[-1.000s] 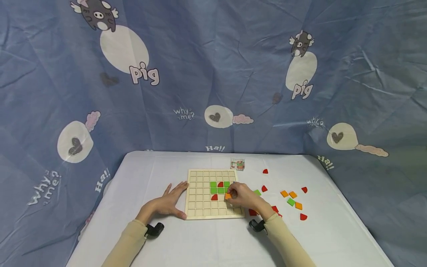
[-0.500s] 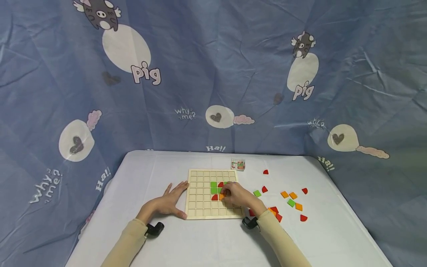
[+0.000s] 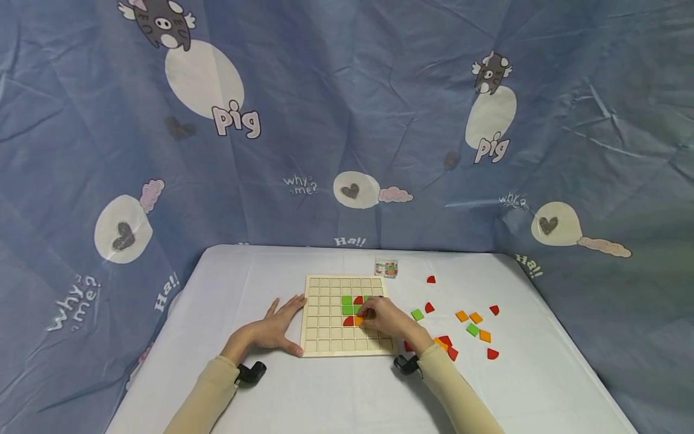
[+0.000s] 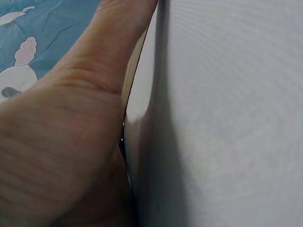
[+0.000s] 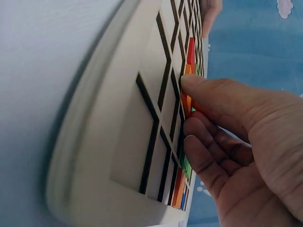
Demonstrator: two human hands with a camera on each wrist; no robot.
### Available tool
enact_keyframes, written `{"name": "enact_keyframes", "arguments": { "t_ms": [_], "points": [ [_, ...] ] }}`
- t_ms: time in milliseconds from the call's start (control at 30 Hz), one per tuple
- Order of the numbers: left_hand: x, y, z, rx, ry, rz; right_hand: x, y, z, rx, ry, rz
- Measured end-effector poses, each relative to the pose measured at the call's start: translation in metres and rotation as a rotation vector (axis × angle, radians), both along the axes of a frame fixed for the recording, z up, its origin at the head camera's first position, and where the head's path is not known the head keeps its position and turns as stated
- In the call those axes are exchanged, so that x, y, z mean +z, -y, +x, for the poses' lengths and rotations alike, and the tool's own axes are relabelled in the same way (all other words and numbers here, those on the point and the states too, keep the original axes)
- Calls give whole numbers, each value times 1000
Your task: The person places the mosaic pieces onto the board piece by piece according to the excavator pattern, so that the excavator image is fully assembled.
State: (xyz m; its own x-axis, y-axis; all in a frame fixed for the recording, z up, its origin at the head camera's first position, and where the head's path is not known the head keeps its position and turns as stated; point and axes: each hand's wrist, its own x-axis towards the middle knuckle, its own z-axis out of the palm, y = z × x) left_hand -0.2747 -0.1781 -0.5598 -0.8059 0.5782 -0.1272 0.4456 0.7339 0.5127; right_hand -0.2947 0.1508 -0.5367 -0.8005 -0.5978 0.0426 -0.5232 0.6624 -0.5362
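A pale wooden grid board (image 3: 321, 333) lies on the white table. My left hand (image 3: 276, 328) rests along its left edge, fingers spread and thumb by the near corner. My right hand (image 3: 386, 317) pinches an orange square tile (image 3: 358, 321) at a cell beside a red quarter-circle tile (image 3: 349, 322). Further up the grid sit green square tiles (image 3: 347, 309) and another red quarter-circle (image 3: 358, 299); my right hand covers some tiles there. In the right wrist view, the thumb overlaps the orange tile (image 5: 186, 103), and another orange-red tile (image 5: 178, 187) shows near the board's end.
Right of the board lie several loose tiles: orange squares (image 3: 476, 317), green squares (image 3: 473, 330) and red quarter-circles (image 3: 493, 354). More red and orange pieces (image 3: 446, 342) lie near my right wrist. A small printed card (image 3: 386, 267) lies behind the board. Patterned blue cloth (image 3: 303, 120) hangs behind the table.
My right hand has moved a little left across the board with the orange square tile, to the cell beside the red quarter-circle, and then stayed there. My left hand has kept its place.
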Motion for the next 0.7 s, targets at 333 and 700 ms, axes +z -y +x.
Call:
{"name": "enact_keyframes", "arguments": {
  "t_ms": [333,700],
  "points": [
    [3,-1,2,-3,10,0,3,-43,15,-134,37,-154],
    [1,1,0,-8,-9,-18,8,-150,26,-332,144,-145]
  ]
}}
